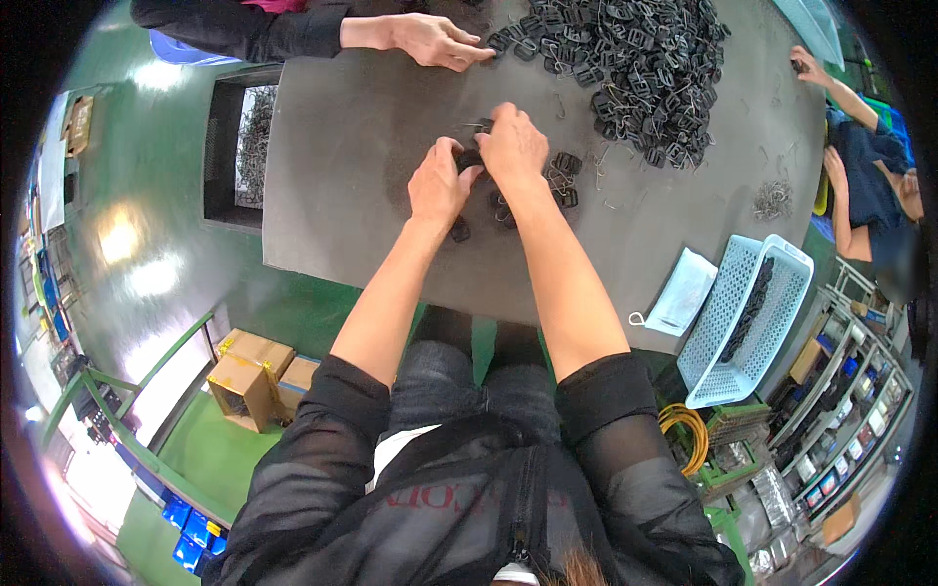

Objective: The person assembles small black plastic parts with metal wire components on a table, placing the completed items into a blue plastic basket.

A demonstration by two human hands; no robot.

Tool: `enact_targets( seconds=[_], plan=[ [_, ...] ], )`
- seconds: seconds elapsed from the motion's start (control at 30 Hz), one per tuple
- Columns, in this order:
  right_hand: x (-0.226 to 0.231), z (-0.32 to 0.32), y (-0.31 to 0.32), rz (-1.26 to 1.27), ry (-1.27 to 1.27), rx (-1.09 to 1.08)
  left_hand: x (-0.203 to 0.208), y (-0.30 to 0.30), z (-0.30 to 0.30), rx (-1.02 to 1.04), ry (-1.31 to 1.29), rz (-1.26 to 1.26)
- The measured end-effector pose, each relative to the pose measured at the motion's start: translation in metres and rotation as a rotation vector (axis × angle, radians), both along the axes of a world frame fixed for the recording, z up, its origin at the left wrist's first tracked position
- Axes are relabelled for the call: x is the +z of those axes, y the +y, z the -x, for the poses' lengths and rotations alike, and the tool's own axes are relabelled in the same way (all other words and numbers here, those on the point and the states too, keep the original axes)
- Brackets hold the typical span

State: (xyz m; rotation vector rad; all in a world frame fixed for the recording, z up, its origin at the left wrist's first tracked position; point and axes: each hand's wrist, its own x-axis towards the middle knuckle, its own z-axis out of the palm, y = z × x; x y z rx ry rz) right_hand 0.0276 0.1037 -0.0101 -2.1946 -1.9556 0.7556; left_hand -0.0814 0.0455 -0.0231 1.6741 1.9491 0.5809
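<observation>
Both hands meet over the grey table (pixel 332 186). My left hand (pixel 440 186) is closed, with thumb and fingers pinching a small black plastic buckle (pixel 470 159). My right hand (pixel 513 148) is closed at the same buckle, its fingertips around the upper end, where a thin metal wire piece (pixel 477 125) sticks out to the left. The fingers hide most of the buckle. Just right of my right wrist lie several black buckles with wire hooks (pixel 564 176). One loose buckle (pixel 459 230) rests below my left hand, and others lie partly hidden between my forearms.
A large heap of black buckles and wire hooks (pixel 655 83) covers the far right. A co-worker's hand (pixel 440 41) touches a buckle at the far edge; another person (pixel 870 176) works at right. Nearby are a blue basket (pixel 694 361), a pale blue pouch (pixel 681 293) and small wire hooks (pixel 772 199).
</observation>
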Motion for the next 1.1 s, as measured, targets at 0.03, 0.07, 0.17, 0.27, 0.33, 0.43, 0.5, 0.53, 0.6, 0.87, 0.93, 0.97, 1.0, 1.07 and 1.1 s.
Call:
enact_targets(
  seconds=[0.03,0.07,0.17,0.27,0.33,0.43,0.5,0.53,0.6,0.87,0.93,0.97,1.0,1.07,1.1],
  plan=[
    [-0.005,0.003,0.002,-0.018,0.071,-0.022,-0.001,0.002,-0.002,0.015,-0.021,0.035],
    [-0.009,0.0,0.004,0.022,0.21,-0.084,-0.001,0.003,0.0,0.011,-0.061,0.122],
    [-0.024,-0.032,0.01,0.07,0.629,-0.232,0.007,0.006,0.006,-0.032,-0.223,0.264],
    [0.011,-0.066,0.007,0.352,0.909,-0.359,0.008,0.001,0.027,-0.1,-0.471,0.269],
    [0.007,-0.075,-0.004,0.128,0.504,-0.292,0.015,0.002,0.037,-0.098,-0.665,0.396],
    [0.018,-0.051,-0.001,0.102,0.167,-0.173,0.027,-0.005,0.055,0.026,-1.29,0.622],
    [0.019,-0.022,-0.002,0.109,0.055,-0.088,0.032,-0.008,0.054,0.053,-1.567,0.615],
    [0.011,-0.014,0.0,0.072,0.008,-0.048,0.033,-0.007,0.049,0.109,-1.602,0.606],
    [-0.006,-0.008,0.005,-0.008,0.18,-0.053,0.037,-0.009,0.041,0.239,-1.66,0.575],
    [0.015,-0.077,0.002,0.391,0.863,-0.285,0.023,0.002,-0.003,0.059,-0.426,0.368],
    [0.027,-0.093,0.001,0.425,0.909,-0.459,0.019,0.0,-0.02,-0.015,-0.234,0.207],
    [0.026,-0.1,0.001,0.387,0.871,-0.46,0.014,-0.003,-0.029,-0.044,-0.16,0.078],
    [0.022,-0.106,-0.002,0.348,0.831,-0.466,0.013,-0.003,-0.036,-0.077,-0.088,-0.049],
    [0.006,-0.106,-0.013,0.0,0.256,-0.285,0.012,-0.002,-0.041,-0.114,-0.051,0.041],
    [0.006,-0.1,-0.015,-0.168,-0.028,-0.187,0.01,0.001,-0.04,-0.118,-0.042,0.099]
  ],
)
